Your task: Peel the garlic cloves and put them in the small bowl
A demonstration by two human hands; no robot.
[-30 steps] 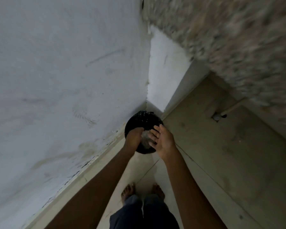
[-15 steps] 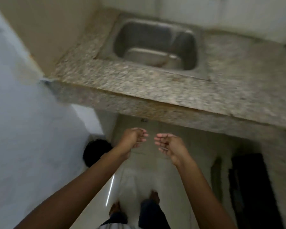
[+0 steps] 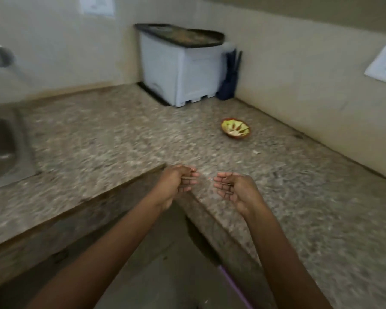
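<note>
Both hands hover over the inner corner of the L-shaped granite bench (image 3: 120, 134), palms turned toward each other. The left hand (image 3: 176, 184) and the right hand (image 3: 236, 190) are a little apart, and each grip is slack: the fingers curl loosely and hold nothing. Half a second ago the same hands hung lower, over the floor in front of the bench edge, with a black bin at the lower left. The view has since swung up and to the right, so the bin is gone from sight and the sink (image 3: 0, 148) shows only at the left edge. The small bowl (image 3: 236, 136) has come into view. It stands on the bench well beyond the right hand, near the right wall, with pale pieces (image 3: 234, 131) in it that are too blurred to name. A white box (image 3: 187, 79) with a dark tray (image 3: 183, 35) on top stands in the far corner.
</note>
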